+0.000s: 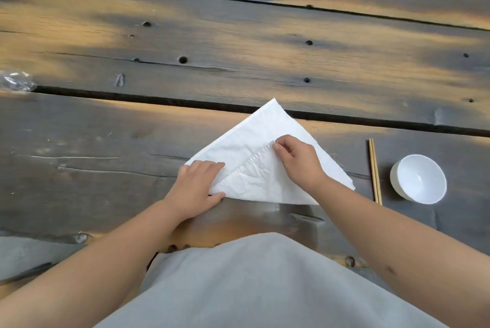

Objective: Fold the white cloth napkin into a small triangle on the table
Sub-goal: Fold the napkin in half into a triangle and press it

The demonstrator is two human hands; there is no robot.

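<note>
The white cloth napkin (pixel 262 139) lies on the dark wooden table (pixel 238 49) as a triangle, its peak pointing away from me. A hemmed flap runs diagonally across its near half. My left hand (pixel 197 186) rests on the napkin's near left corner, with fingers on top and thumb at the lower edge. My right hand (pixel 297 159) pinches the upper end of the hemmed edge between thumb and forefinger, near the middle of the cloth.
A pair of wooden chopsticks (pixel 374 171) lies just right of the napkin, and a white bowl (pixel 419 179) stands beyond them. Crumpled clear plastic (pixel 16 81) sits at the far left edge. A wide gap between planks runs under the napkin's peak.
</note>
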